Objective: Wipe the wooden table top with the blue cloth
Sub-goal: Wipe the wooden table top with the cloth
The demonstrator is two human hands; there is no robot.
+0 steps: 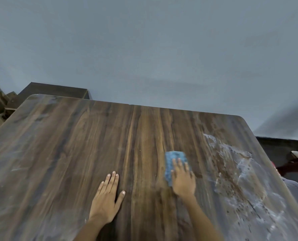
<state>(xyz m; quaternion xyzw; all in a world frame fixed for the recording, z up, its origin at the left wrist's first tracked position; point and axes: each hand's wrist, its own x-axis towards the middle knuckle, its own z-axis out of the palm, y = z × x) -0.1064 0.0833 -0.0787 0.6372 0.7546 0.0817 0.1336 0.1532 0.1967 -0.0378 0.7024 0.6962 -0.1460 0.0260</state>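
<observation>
The dark wooden table top [85, 146] fills the lower part of the head view. A folded blue cloth [173, 159] lies on it right of centre. My right hand [183, 178] presses flat on the cloth with straight fingers and covers its near right part. My left hand [107, 197] rests flat on the bare wood to the left of the cloth, fingers straight and thumb spread. A whitish wet smear with dark specks [235, 173] covers the table's right side, just right of the cloth.
A grey wall [144, 49] rises behind the table's far edge. Dark wooden furniture [54, 89] stands at the back left corner. Beyond the table's right edge are a dark floor and a dark object [296, 164]. Faint pale streaks mark the table's left side.
</observation>
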